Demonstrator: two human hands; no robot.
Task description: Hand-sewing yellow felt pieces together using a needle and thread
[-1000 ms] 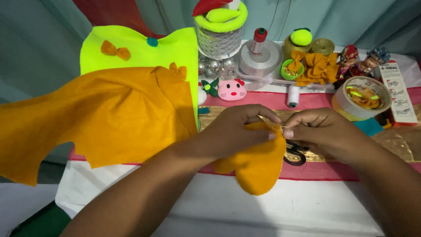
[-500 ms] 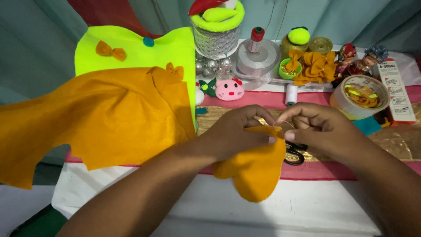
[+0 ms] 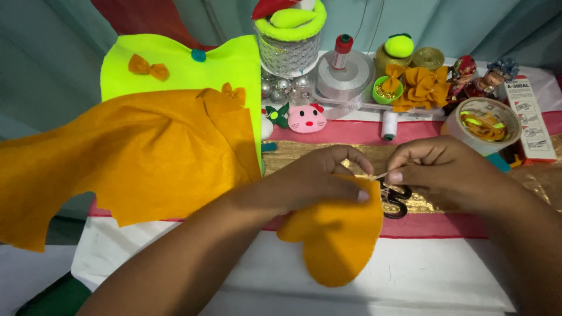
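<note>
Two hands are seen low over the table, meeting at a small orange felt piece (image 3: 339,240) that hangs down over the white table edge (image 3: 445,275). Its top is pinched by the left hand (image 3: 319,178). The right hand (image 3: 442,172) is closed on something thin at the felt's upper edge; what it is cannot be told. Black scissors (image 3: 397,199) lie just behind. A large orange felt sheet (image 3: 129,158) is spread at left, over a neon yellow sheet (image 3: 193,73). Farther back are set a pink cat face (image 3: 307,118), a white thread spool (image 3: 389,124) and a tape roll (image 3: 483,123).
</note>
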